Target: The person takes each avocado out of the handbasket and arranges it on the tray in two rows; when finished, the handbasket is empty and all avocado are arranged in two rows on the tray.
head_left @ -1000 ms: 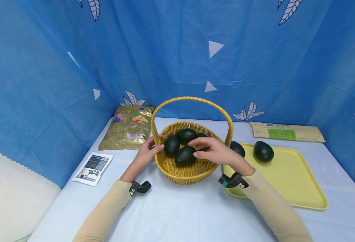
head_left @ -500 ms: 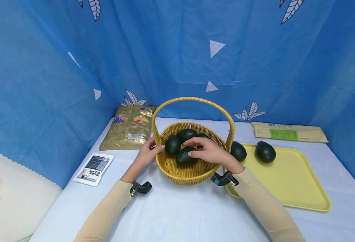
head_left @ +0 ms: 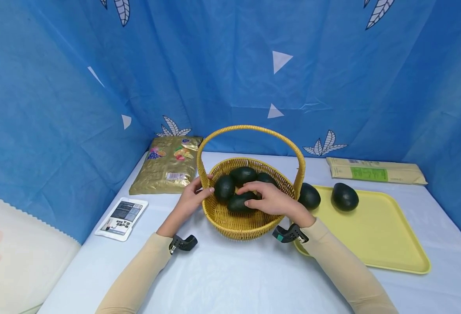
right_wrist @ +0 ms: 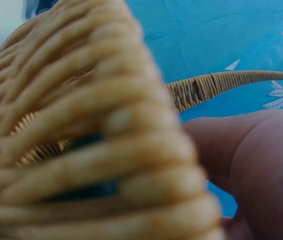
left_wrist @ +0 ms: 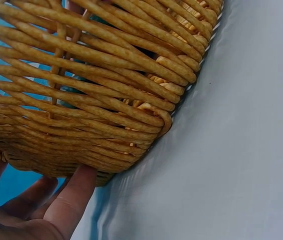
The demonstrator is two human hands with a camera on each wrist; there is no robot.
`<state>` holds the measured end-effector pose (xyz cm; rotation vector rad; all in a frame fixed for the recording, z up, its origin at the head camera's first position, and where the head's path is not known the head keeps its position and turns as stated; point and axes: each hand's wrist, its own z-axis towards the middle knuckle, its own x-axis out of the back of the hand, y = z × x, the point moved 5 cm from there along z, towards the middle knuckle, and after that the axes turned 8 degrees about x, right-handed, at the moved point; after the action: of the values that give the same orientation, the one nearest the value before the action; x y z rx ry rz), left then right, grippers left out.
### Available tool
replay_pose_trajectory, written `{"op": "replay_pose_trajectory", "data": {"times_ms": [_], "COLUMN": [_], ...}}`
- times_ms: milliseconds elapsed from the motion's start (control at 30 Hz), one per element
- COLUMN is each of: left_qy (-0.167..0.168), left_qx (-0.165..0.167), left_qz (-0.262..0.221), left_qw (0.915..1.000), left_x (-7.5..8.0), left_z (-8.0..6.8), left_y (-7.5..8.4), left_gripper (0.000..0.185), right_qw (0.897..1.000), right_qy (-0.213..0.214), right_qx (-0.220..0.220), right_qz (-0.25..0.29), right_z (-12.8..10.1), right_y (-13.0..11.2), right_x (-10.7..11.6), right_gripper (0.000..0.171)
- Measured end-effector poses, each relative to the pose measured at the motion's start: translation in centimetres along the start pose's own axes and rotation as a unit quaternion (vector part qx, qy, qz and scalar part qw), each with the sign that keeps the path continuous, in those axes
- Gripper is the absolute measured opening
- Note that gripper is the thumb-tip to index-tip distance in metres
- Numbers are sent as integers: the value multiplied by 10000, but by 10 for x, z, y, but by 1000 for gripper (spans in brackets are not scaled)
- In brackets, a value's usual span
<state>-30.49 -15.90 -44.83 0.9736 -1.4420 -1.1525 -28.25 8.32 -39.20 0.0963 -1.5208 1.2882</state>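
A yellow wicker basket (head_left: 238, 229) with a tall arched handle stands mid-table, holding several dark green avocados. My left hand (head_left: 191, 201) grips its left rim near the foot of the handle; in the left wrist view the thumb (left_wrist: 74, 200) presses the woven side from outside. Inside the basket, my right hand (head_left: 271, 199) reaches over the right rim and pinches the front avocado (head_left: 238, 204) between thumb and fingers. Behind it lie a left avocado (head_left: 224, 188), a back avocado (head_left: 243, 175) and a right avocado (head_left: 266, 178). Basket weave hides the right fingertips in the right wrist view.
To the right lies a yellow tray (head_left: 365, 235) with an avocado (head_left: 344, 197) on it; another avocado (head_left: 309, 197) sits by the basket's right side. A gold fruit-printed bag (head_left: 163, 168), a white packet (head_left: 122, 219) and a long beige package (head_left: 375, 171) lie around. Blue curtain hangs behind.
My right hand has moved left and closed its fingers on the front avocado, which has turned slightly. More of the right avocado shows behind the hand. My left hand stays at the rim.
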Motion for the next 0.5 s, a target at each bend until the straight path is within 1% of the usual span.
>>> {"op": "replay_pose_trajectory", "data": {"times_ms": [200,333,500], "left_qy": [4,18,55], "left_qx": [9,62,111], "left_qz": [-4,-1,20], "left_qw": [10000,10000,9999], "left_x": [0,0,0], "left_z": [-1,-1,0], "left_y": [1,0,-1], "left_gripper": [47,48,48], "right_qw": [9993,9992,9991], "right_qy": [-124,-219,-289], "right_qx": [-58,-89,-163], "right_qz": [-334,-327,-265], "right_z": [0,1,0], "right_y": [3,2,1], "right_x": [-4,-8,-11], "right_gripper": [32,33,29]}}
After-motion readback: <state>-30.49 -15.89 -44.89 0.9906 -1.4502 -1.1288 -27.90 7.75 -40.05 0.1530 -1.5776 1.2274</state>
